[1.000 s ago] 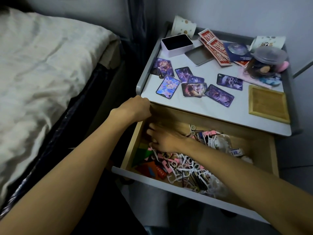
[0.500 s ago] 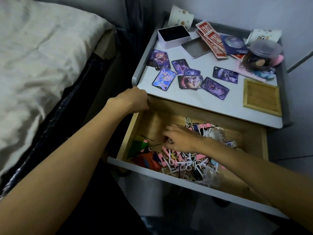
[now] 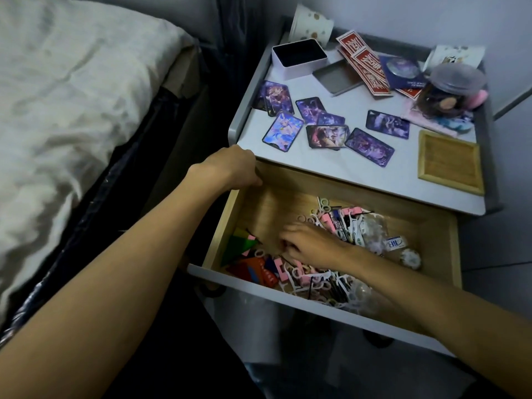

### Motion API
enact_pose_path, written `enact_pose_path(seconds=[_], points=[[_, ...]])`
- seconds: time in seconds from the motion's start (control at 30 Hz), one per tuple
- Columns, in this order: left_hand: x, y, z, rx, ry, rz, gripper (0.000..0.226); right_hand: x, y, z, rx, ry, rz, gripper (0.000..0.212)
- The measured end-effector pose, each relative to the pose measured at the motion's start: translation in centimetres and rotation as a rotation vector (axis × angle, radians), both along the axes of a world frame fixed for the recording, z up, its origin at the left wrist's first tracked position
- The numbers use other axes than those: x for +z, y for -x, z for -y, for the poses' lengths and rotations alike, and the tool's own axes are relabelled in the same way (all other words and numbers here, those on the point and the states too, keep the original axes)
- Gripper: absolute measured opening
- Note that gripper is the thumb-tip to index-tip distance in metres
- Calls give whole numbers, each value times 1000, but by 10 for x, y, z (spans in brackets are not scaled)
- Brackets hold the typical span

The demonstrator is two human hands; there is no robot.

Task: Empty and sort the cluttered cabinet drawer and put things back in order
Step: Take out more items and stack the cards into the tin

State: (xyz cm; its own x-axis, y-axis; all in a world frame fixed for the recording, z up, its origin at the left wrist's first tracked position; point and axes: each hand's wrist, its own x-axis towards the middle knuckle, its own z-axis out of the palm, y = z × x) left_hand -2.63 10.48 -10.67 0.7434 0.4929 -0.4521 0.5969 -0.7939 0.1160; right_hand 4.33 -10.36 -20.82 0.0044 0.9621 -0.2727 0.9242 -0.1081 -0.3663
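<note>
A: How far along is the sorting judged to be?

B: Partly done, it seems. The pale wooden drawer with the grey front (image 3: 293, 295) is pulled out of the grey bedside cabinet (image 3: 339, 174), and a share of things is already laid on top — purple illustrated cards (image 3: 331, 125), red printed packets (image 3: 364, 66), an open white rectangular box (image 3: 299, 57), a flat grey tin lid (image 3: 336, 77), a small wooden tray (image 3: 450, 162) and a clear lidded jar (image 3: 449, 90).

A: And what is left inside?

B: A good deal. A tangle of pink and white plastic clips (image 3: 316, 277) is heaped along the front and middle of the drawer, with green and red flat pieces (image 3: 241, 251) in the left front corner. The back left of the drawer floor is bare.

A: How are the hands placed?

B: The left hand (image 3: 230, 168) is curled over the drawer's back left corner, just under the cabinet top — a bracing hold, it is judged. The right hand (image 3: 311, 244) is lowered into the clutter, fingers (image 3: 283, 249) bent down among the clips; whether anything is pinched cannot be told.

A: What remains?

B: The rest is to be lifted out, grouped, and everything returned in order.
</note>
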Motion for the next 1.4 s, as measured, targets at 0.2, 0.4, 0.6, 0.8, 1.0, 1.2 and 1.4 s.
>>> enact_pose_path(seconds=[0.2, 0.4, 0.6, 0.8, 1.0, 1.2, 1.4], points=[[1, 2, 3, -27, -15, -3, 29, 6, -16, 33, 19, 124, 20, 14], [2, 1, 6, -31, -24, -15, 31, 11, -39, 13, -166, -87, 217, 31], [2, -1, 5, -37, -41, -25, 34, 1, -48, 11, -171, -56, 327, 31], [1, -2, 6, -39, -54, -22, 38, 3, -70, 46, -89, 63, 242, 24], [2, -1, 6, -36, -44, -26, 38, 31, -62, 17, -50, 146, 257, 21], [2, -1, 5, -26, -24, -21, 32, 22, 12, -43, -187, 89, -209, 47], [1, 2, 3, -39, -17, 4, 31, -4, 33, -50, -187, 106, -193, 66]])
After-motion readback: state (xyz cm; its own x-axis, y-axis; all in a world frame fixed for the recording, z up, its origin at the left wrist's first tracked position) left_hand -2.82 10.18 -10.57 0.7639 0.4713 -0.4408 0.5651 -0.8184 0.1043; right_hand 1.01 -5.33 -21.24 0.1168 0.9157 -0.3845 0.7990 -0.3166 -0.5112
